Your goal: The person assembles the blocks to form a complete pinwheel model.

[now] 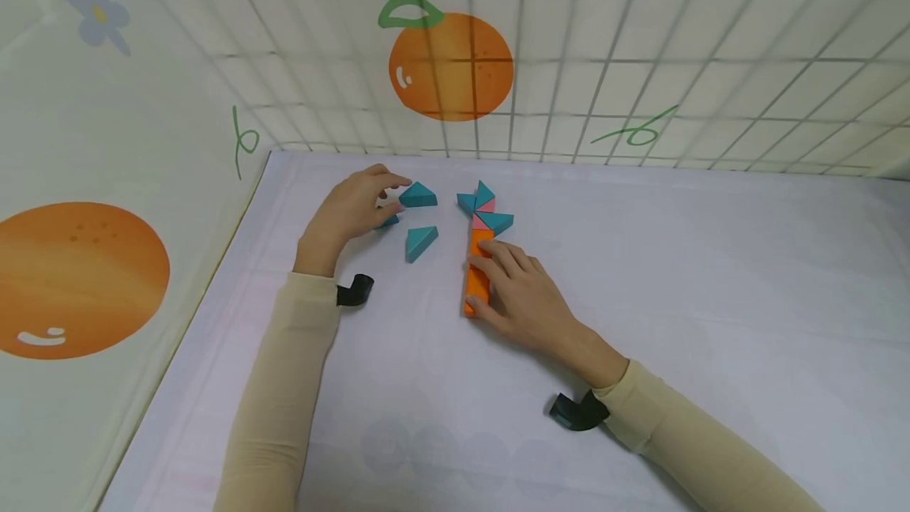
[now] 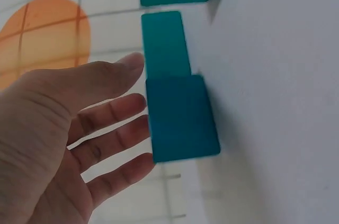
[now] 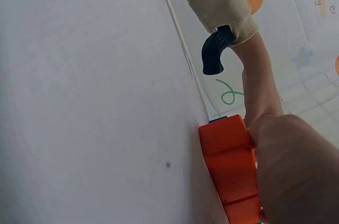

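Observation:
Close to my left hand (image 1: pixel 350 208) lie several teal triangular blocks. Its fingers and thumb are spread beside a teal triangle block (image 1: pixel 418 196). A darker blue-teal block (image 2: pixel 183 118) is partly hidden under that hand in the head view. Another teal triangle (image 1: pixel 422 242) lies nearer me. My right hand (image 1: pixel 529 299) holds a row of orange blocks (image 1: pixel 478 279), fingers curled over its right side and thumb at its near end. At the row's far end, pink triangles (image 1: pixel 479 221) and teal triangles (image 1: pixel 495 221) meet in a pinwheel shape.
The blocks lie on a white-covered table (image 1: pixel 675 283). Behind it hangs a translucent curtain with a printed orange (image 1: pixel 451 65), a grid showing through. A dark curved piece sits at each wrist, one by the left cuff (image 1: pixel 355 291), one by the right cuff (image 1: pixel 579 412).

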A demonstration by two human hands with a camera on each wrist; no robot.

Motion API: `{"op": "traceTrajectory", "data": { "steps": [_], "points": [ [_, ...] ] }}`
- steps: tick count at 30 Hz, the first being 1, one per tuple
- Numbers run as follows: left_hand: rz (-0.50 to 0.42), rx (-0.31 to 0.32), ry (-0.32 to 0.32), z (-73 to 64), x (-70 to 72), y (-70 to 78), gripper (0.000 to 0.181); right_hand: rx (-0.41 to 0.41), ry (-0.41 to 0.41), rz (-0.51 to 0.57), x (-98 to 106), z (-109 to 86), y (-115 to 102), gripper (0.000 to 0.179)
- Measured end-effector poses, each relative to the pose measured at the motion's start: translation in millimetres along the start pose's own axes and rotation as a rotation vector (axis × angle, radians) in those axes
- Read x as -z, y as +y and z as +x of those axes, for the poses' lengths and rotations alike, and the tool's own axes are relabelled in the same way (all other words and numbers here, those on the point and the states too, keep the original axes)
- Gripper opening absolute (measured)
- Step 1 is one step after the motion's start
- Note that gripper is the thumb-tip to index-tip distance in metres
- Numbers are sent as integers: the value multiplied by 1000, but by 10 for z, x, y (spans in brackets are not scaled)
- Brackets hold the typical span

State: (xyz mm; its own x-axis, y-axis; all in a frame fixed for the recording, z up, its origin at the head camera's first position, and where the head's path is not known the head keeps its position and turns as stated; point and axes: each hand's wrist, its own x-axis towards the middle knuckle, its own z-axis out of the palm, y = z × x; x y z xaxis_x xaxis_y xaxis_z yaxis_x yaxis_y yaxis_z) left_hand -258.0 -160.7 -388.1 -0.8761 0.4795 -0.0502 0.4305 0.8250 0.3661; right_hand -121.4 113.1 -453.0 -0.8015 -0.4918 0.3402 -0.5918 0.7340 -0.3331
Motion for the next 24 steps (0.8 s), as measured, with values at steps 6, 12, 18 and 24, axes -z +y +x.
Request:
{"op": "traceTrajectory", "data": {
  "steps": [6, 12, 18, 24],
  "points": [
    [30, -34, 17, 34, -71, 53, 41, -3, 0, -3, -2, -5, 0, 53],
    [46, -31, 28, 50, -100, 48, 36, 0, 3, -2, -1, -5, 5, 54],
    [33, -31, 21, 50, -99, 48, 28, 5, 15, 1, -5, -5, 5, 53],
    [48, -34, 33, 65, -118, 41, 26, 0, 9, 6, -8, -4, 8, 53]
  ]
}}
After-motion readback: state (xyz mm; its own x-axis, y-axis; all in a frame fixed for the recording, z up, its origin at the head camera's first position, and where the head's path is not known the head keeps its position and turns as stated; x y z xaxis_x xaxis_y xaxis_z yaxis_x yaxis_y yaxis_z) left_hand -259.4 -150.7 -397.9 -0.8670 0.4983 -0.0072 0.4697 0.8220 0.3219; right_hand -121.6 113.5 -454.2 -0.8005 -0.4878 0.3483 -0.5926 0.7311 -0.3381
